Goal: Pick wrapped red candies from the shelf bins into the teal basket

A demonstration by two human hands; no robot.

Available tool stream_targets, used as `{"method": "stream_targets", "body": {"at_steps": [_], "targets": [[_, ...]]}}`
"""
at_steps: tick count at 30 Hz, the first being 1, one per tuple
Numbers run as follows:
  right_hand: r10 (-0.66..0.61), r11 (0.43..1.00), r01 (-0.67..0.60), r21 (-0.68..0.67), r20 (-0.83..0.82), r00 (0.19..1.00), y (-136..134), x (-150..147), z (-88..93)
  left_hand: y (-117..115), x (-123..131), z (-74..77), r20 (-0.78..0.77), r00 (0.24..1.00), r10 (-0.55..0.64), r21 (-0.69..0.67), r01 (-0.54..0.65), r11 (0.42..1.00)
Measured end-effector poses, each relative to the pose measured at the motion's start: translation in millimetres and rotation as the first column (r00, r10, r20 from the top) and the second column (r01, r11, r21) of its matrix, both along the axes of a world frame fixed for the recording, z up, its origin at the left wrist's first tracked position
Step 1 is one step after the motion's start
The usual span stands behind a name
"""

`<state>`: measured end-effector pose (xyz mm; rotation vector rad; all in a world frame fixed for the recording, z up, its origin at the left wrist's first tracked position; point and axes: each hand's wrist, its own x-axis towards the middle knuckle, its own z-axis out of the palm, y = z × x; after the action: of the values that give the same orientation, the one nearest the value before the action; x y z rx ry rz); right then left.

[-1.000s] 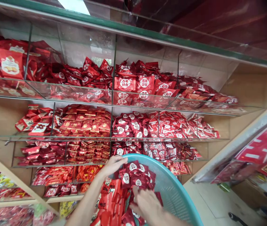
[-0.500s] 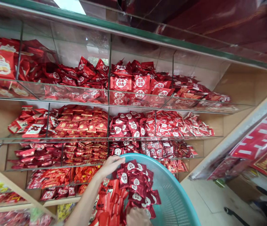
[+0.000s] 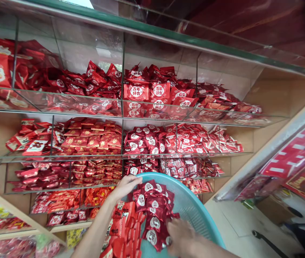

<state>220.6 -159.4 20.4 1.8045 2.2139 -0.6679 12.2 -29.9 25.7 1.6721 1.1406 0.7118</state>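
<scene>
Lying in the blue basket [image 3: 196,211], maroon packets [image 3: 155,204] sit just left of right hand [image 3: 180,234]; fingers blurred, grip unclear. Left hand [image 3: 127,185] grips basket. Right hand's moved rightward since last frame.

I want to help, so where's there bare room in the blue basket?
Inside the blue basket, the right side is bare, between dark red packets, right hand and rim. A smaller patch shows between those and the bright red packets crowding the left. Middle's full.

Wooden shelving [image 3: 273,87] with green-edged glass [image 3: 168,30] rises beside pale floor tiles [image 3: 233,224].
</scene>
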Motion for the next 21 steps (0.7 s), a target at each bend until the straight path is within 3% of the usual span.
{"method": "stream_targets", "body": {"at_steps": [4,9,14,21], "targets": [[0.023,0.995,-0.045,0.09,0.232,0.973,15.0,12.2,6.1,1.6,1.0,-1.3,-0.013,1.0,0.002,0.001,-0.002,1.0],[0.046,0.972,-0.12,0.2,0.337,0.94,19.1,19.6,-7.2,2.4,1.9,-3.4,-0.023,1.0,0.0,-0.003,-0.001,1.0],[0.078,0.922,-0.192,0.336,0.326,0.942,5.7,30.5,-17.0,1.1,1.8,-1.3,-0.022,1.0,0.005,-0.007,-0.005,1.0],[0.147,0.93,-0.255,0.266,0.364,0.92,9.6,34.3,-38.2,1.1,1.5,-2.0,-0.01,1.0,0.001,-0.025,-0.001,1.0]]}}
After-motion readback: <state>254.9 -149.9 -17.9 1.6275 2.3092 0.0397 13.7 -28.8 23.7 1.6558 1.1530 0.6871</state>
